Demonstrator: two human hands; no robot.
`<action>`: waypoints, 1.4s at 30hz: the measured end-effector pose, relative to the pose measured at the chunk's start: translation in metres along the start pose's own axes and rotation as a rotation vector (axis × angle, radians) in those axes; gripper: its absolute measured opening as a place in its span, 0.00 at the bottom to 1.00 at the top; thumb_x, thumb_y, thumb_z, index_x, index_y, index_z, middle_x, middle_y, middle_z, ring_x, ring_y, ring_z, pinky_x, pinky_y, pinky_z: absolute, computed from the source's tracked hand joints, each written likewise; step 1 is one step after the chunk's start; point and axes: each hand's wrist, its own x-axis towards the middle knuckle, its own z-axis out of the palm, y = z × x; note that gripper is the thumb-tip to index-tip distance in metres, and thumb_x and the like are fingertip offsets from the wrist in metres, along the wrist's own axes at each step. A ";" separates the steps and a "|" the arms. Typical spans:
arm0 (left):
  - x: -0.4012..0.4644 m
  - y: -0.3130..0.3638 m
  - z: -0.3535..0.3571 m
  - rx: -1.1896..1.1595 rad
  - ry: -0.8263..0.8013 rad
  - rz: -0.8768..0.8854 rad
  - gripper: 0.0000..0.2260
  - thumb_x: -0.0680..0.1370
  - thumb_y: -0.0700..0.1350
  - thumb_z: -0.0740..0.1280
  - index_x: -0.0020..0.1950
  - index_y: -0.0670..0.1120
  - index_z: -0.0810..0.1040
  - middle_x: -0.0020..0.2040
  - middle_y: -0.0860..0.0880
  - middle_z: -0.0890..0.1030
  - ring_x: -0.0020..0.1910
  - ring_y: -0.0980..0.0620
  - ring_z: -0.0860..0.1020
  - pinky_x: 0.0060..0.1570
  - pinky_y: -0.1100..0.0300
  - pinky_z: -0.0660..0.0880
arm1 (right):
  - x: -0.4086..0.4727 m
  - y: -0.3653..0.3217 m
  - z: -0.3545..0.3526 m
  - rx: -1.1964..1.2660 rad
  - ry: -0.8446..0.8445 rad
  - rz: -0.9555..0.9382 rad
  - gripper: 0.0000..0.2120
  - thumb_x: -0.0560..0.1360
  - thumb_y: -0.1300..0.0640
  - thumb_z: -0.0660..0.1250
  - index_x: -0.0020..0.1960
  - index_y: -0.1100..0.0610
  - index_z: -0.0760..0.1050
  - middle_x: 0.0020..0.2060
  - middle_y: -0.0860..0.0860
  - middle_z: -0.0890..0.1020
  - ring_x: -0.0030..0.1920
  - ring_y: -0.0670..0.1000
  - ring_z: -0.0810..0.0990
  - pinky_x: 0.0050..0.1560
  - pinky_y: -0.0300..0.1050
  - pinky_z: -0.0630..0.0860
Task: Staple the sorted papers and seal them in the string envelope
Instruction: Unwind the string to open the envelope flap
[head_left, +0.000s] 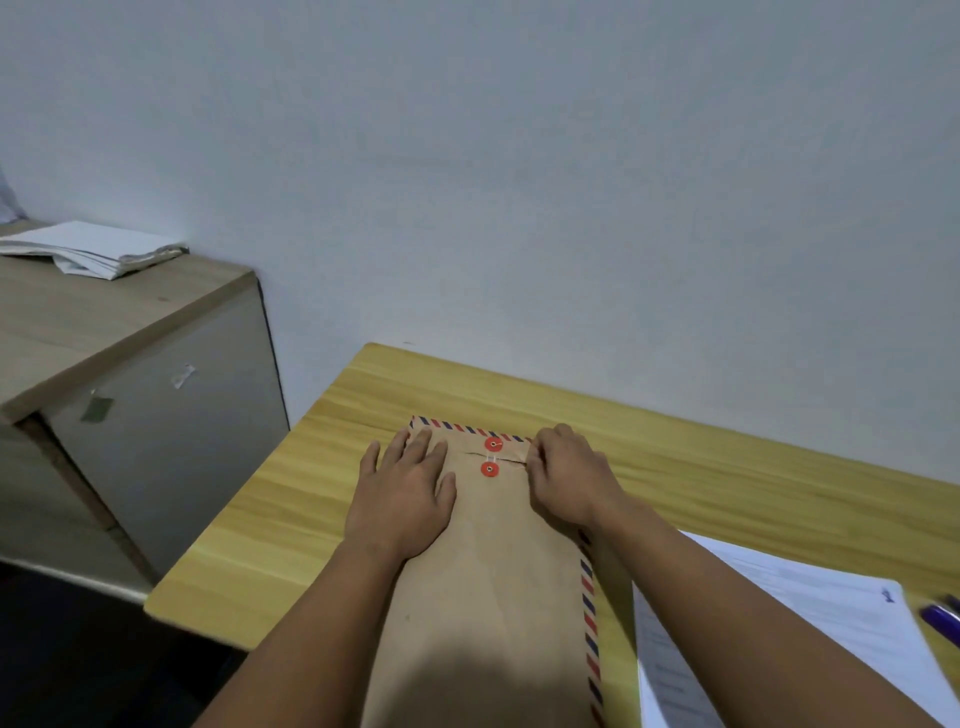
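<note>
Left hand (402, 493) lies flat, fingers straight, pressing the string envelope (483, 597) onto the bench (291, 493). Right hand (566, 475) has its grip curled at the flap edge (contents not discernible). Printed papers (831, 597) lie right.

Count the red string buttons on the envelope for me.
2: the upper red button on the flap, the lower red button just below it on the envelope body, between both hands.

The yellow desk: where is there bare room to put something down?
Bare wood shows on the desk left of the envelope, and along the wall behind it. The right side is crowded by white papers and a purple pen. Both hands press the envelope.
</note>
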 end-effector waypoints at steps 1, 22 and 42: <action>0.000 0.000 0.000 -0.002 -0.001 0.003 0.26 0.83 0.59 0.49 0.80 0.54 0.62 0.83 0.52 0.59 0.83 0.49 0.52 0.80 0.44 0.48 | 0.004 0.004 -0.002 0.068 0.026 0.040 0.08 0.83 0.51 0.57 0.52 0.53 0.73 0.53 0.52 0.76 0.54 0.56 0.76 0.56 0.55 0.75; 0.000 0.001 -0.001 -0.033 0.006 -0.009 0.25 0.81 0.53 0.50 0.79 0.54 0.66 0.82 0.51 0.61 0.82 0.48 0.55 0.79 0.43 0.50 | 0.038 -0.068 -0.006 1.084 -0.281 0.171 0.07 0.84 0.55 0.65 0.47 0.53 0.72 0.26 0.48 0.72 0.24 0.48 0.67 0.31 0.43 0.64; -0.001 0.002 -0.002 -0.032 -0.001 -0.011 0.25 0.82 0.53 0.49 0.79 0.53 0.65 0.82 0.51 0.61 0.82 0.49 0.54 0.79 0.44 0.48 | 0.064 -0.011 -0.040 -0.140 -0.044 0.139 0.03 0.74 0.61 0.65 0.42 0.59 0.76 0.39 0.56 0.81 0.37 0.55 0.77 0.38 0.47 0.77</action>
